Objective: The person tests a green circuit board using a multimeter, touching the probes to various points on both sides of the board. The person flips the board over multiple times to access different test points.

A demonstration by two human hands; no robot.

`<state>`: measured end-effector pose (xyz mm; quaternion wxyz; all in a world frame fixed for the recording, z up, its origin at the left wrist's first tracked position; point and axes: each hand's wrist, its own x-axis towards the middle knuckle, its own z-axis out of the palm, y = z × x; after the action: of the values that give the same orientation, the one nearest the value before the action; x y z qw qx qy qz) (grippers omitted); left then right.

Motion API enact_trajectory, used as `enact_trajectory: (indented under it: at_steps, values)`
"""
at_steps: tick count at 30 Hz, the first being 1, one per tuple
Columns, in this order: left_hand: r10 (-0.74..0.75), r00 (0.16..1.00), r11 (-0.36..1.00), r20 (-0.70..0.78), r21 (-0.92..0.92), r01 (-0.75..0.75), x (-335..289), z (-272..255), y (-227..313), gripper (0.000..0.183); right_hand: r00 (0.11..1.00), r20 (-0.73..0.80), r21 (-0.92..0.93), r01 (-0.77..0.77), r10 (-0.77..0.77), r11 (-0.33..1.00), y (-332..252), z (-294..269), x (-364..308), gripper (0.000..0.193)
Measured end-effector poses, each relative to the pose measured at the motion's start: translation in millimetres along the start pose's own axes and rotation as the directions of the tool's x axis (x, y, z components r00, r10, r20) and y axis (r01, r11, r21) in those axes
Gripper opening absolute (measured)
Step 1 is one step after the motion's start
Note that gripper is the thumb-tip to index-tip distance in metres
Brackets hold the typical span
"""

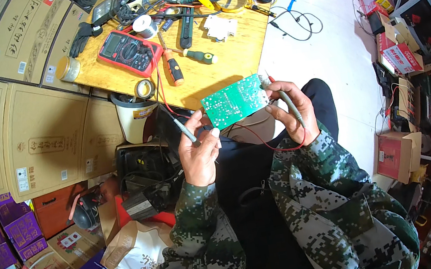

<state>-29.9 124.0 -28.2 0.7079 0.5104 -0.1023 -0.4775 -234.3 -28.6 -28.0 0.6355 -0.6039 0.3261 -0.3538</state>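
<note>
A green circuit board [235, 101], dotted with solder joints, is held up over my lap just off the table's near edge. My left hand [200, 158] closes on its left end, with a grey test probe [186, 132] lying across the fingers. At the other end, my right hand [298, 114] grips the board's edge and a second grey probe [290, 102]. Whether either probe tip touches the board I cannot tell. Red leads trail from the probes. Farther off, a red-framed multimeter [131, 52] lies face up on the wooden table [237, 56].
Beside the multimeter lie an orange-black screwdriver [173, 68], a green-handled screwdriver [201, 56] and a solder spool [145, 26]. Tools and cables crowd the table's far end. A bucket [135, 118] and stacked cartons [43, 138] stand at left; shelves and boxes line the right.
</note>
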Motion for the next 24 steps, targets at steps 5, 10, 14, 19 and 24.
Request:
enact_trajectory:
  at_steps: [5, 10, 14, 19, 24]
  values:
    - [-0.005, 0.999, 1.000, 0.034, -0.006, 0.005, -0.6, -0.6, 0.1, 0.065, 1.000, -0.016, 0.016, -0.008, 0.008, 1.000, 1.6, -0.8, -0.4, 0.045]
    - [-0.028, 0.994, 1.000, 0.104, 0.003, 0.028, -0.2, -3.6, 2.4, 0.069, 1.000, -0.001, 0.100, -0.024, 0.024, 0.995, 0.5, -1.0, 0.0, 0.045]
    - [-0.025, 0.993, 0.998, 0.117, -0.055, 0.031, 0.2, -3.4, 3.1, 0.068, 1.000, 0.003, 0.133, -0.023, 0.022, 0.991, -2.8, -0.1, -1.7, 0.044]
    - [-0.034, 0.992, 0.996, 0.120, -0.080, 0.044, 0.0, -3.0, 4.4, 0.069, 1.000, -0.011, 0.121, -0.004, 0.005, 0.993, -2.8, 0.8, -2.5, 0.042]
    - [-0.045, 0.988, 0.988, 0.147, -0.141, 0.066, 2.3, -2.5, 5.8, 0.075, 1.000, 0.000, 0.143, 0.002, -0.002, 0.990, -3.3, 0.7, -1.5, 0.043]
